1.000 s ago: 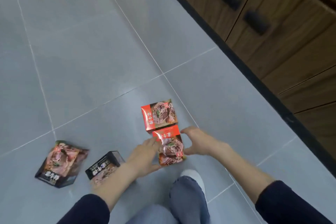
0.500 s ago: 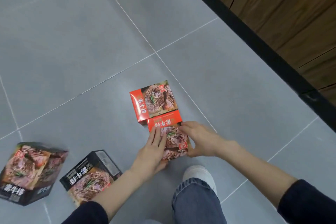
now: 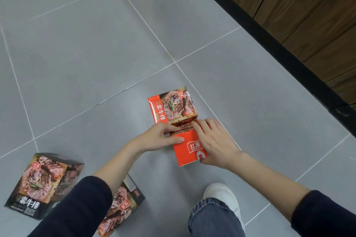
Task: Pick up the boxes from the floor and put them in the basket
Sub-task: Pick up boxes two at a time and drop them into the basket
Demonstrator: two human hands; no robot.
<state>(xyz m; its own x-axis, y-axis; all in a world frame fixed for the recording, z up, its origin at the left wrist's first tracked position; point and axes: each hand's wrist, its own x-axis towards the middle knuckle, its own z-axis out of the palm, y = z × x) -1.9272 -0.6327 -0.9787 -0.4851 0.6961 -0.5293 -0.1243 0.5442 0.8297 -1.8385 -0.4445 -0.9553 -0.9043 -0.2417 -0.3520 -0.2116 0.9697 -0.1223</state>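
Two red boxes lie on the grey tile floor. The near red box [image 3: 187,148] is tipped up so its plain red side faces me. My left hand [image 3: 159,137] grips its left edge, thumb on the red face. My right hand [image 3: 213,142] holds its right side, fingers curled over the top. The far red box [image 3: 172,107] touches it from behind. Two black boxes lie at the lower left: a large black box [image 3: 36,184] and a second black box [image 3: 123,208] partly hidden under my left sleeve. No basket is in view.
A wooden cabinet [image 3: 308,15] with a black plinth [image 3: 269,36] runs along the right. My white shoe [image 3: 221,195] and jeans knee stand just below the hands. Grey tiles stretch to the upper left.
Both hands have tipped the near red box up from lying flat, so its plain red side now shows. The view has moved closer to the floor.
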